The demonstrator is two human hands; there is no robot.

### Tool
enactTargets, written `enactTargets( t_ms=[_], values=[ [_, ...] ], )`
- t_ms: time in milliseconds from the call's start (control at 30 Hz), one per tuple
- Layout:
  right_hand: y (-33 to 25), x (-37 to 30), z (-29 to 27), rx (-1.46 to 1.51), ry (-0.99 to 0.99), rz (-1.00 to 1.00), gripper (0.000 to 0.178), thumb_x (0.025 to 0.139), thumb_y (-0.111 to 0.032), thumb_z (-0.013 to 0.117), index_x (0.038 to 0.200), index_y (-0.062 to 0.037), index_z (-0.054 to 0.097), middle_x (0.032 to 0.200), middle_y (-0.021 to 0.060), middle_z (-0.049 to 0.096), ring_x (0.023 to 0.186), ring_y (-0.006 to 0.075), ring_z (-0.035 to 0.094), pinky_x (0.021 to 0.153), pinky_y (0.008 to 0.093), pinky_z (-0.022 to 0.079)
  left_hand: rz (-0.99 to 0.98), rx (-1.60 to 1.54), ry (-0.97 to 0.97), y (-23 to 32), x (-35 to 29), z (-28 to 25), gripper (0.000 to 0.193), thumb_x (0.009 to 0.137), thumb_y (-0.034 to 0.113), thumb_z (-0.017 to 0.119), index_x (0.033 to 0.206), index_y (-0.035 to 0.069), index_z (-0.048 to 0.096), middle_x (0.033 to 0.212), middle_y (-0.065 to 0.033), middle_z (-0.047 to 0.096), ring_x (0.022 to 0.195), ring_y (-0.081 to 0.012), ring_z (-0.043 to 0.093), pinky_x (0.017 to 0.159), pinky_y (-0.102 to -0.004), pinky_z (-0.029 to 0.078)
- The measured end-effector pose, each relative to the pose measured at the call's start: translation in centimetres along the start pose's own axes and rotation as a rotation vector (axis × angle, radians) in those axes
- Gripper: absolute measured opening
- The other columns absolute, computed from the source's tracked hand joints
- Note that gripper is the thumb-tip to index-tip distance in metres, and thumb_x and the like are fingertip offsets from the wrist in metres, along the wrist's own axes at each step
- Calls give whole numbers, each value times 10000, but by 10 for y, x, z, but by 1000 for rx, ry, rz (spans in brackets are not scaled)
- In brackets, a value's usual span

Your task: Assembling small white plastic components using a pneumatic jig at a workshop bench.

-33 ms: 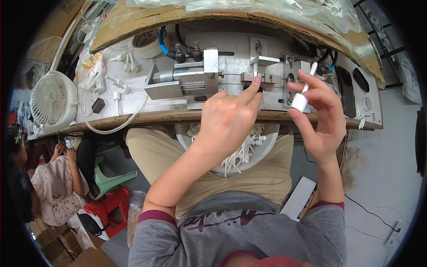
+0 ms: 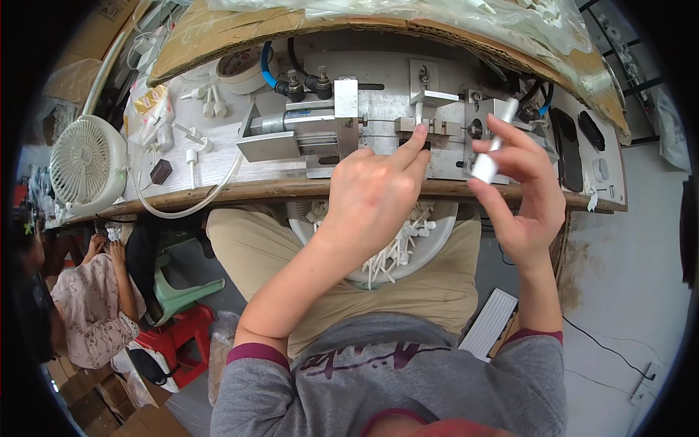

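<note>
My left hand point(image 2: 375, 188) reaches over the table's edge to the metal fixture. Its index fingertip presses the lower end of a small white plastic piece point(image 2: 419, 111) seated at the fixture's block point(image 2: 440, 127); the thumb is hidden under the hand. Right of the fixture, my right hand point(image 2: 528, 193) is raised. Between thumb and fingers it holds a white plastic stick with a wider cap end point(image 2: 485, 168), blurred by motion and tilted, thin end up and to the right. Below, a white round basket point(image 2: 445, 231) on my lap contains several similar white sticks point(image 2: 397, 255).
A cylinder point(image 2: 306, 120) with hoses belongs to the fixture. On the left are a white fan point(image 2: 87, 166), a tape roll point(image 2: 242, 71) and loose white parts point(image 2: 191, 159). A dark phone point(image 2: 566, 149) lies at right. Cardboard point(image 2: 306, 33) overhangs the back. Another person point(image 2: 95, 306) sits at far left.
The white stick in my right hand has turned slightly between the fingers and is now blurred. My left hand stays in place at the fixture.
</note>
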State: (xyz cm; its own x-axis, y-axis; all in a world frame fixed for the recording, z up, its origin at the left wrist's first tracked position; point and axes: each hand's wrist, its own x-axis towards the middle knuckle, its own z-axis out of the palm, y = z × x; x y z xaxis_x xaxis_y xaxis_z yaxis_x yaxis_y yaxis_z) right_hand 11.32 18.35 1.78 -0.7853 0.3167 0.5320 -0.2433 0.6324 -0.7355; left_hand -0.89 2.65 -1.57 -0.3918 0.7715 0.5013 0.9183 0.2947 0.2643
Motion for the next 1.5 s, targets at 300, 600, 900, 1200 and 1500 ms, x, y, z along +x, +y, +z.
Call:
enactTargets(
  t_ms=[300, 600, 900, 1200, 1500],
  values=[
    [7, -2, 18, -567, -121, -318, 301, 761, -91, 756, 1029, -5, 649, 1193, 128, 677, 799, 244, 684, 663, 307, 525, 10, -270, -38, -2, -13, -13, 248, 736, 173, 777, 966, 87, 741, 1128, -41, 714, 648, -219, 658, 604, -310, 520],
    [5, 11, 43, -683, -324, -234, 528, 768, -92, 766, 1270, -38, 609, 1053, 84, 726, 629, 222, 651, 599, 304, 497, 3, -498, -477, -1, -91, -9, 348, 730, 249, 772, 1035, 91, 719, 1204, -59, 678, 863, -263, 703, 715, -379, 563],
    [14, 2, 37, -571, -273, -170, 477, 824, -95, 761, 1277, -56, 615, 1028, 90, 726, 563, 167, 574, 564, 303, 479, 26, -463, -349, 12, -130, 25, 564, 736, 361, 761, 1205, 81, 622, 1070, -90, 666, 872, -305, 679, 713, -420, 541],
    [-71, -57, -25, -750, -82, -1017, 402, 1058, -265, 381, 1385, -41, 448, 1329, 204, 529, 1021, 285, 615, 777, 386, 553, -55, -405, -338, 30, -215, 66, 555, 764, 328, 747, 1247, 109, 584, 950, -91, 660, 841, -306, 673, 702, -439, 523],
    [-92, -65, 59, -64, -135, -577, 405, 1059, -271, 373, 1384, -40, 445, 1331, 204, 526, 1027, 286, 612, 785, 387, 551, -39, -366, -429, 30, -223, 90, 561, 767, 322, 738, 1271, 140, 572, 934, -107, 683, 854, -319, 674, 710, -450, 518]
  ],
)
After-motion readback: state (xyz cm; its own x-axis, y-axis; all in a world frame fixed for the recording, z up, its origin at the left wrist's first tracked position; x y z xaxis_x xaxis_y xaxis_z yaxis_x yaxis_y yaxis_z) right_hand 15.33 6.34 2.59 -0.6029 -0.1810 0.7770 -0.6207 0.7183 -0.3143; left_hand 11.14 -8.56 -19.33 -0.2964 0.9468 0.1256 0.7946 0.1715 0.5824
